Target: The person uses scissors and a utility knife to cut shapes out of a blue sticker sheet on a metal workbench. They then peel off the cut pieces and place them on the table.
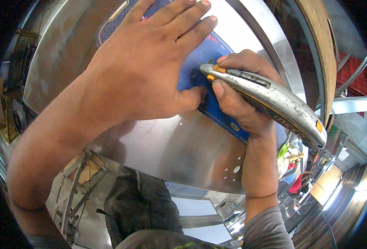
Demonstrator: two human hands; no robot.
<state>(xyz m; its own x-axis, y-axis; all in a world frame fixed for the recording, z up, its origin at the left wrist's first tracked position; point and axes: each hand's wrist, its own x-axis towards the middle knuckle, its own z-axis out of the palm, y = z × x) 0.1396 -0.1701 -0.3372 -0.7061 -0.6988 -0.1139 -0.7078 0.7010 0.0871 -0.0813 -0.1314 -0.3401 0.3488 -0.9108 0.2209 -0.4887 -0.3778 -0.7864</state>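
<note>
My left hand [144, 70] lies flat with its fingers spread, pressing on a blue printed sheet [222, 118] with gold trim. The sheet lies on a large, shiny metal panel [171, 155], which has several small holes near its front edge. In my right hand [241, 103] is a worn silver utility knife [283, 99], gripped between thumb and fingers. Its tip points left and meets the blue sheet close to my left thumb. Whether the blade cuts into the sheet cannot be made out.
A curved wooden edge [320, 45] runs along the right side, with a red crate [354, 76] beyond it. Below the panel at left stands a metal frame [76, 186]. A colourful print with green and red shapes [290, 155] shows past my right wrist.
</note>
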